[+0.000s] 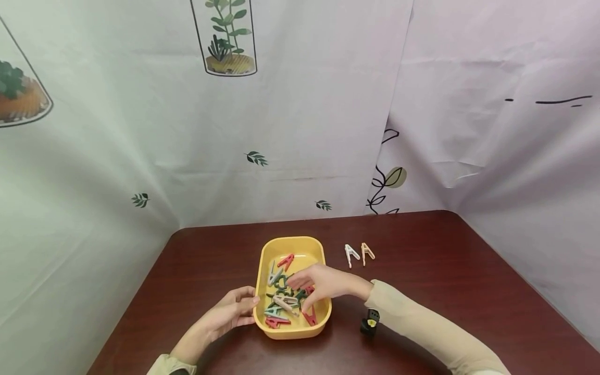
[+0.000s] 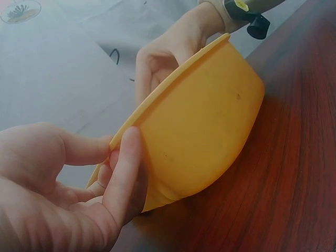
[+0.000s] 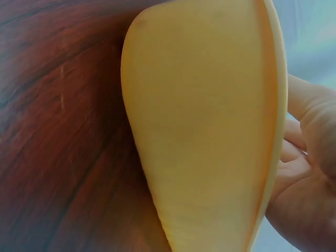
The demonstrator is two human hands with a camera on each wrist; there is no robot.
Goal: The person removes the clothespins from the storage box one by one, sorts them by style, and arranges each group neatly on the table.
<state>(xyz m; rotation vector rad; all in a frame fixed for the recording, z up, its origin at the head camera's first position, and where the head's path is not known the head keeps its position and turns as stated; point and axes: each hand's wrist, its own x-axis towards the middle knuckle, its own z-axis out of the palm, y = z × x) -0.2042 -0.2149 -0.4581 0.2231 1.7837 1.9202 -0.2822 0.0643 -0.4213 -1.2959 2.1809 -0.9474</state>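
A yellow plastic basket [image 1: 292, 335] sits on the table, with several clothespins inside in red, pale green, dark green and beige. At its left side my left hand [image 1: 229, 314] holds the rim; in the left wrist view a thumb and finger pinch the edge of the basket wall [image 2: 205, 126]. My right hand [image 1: 323, 283] reaches over the right rim into the basket, thumb and fingers apart just above the clothespins. A beige clothespin [image 1: 285, 302] lies near its fingers, beside a red clothespin [image 1: 310, 315]. In the right wrist view the basket wall [image 3: 205, 121] hides the right fingertips.
To the right of the basket, a white clothespin [image 1: 351, 253] and a light orange clothespin [image 1: 366, 252] lie side by side on the dark red table [image 1: 422, 260]. A printed cloth [image 1: 300, 130] hangs behind and along both sides of the table.
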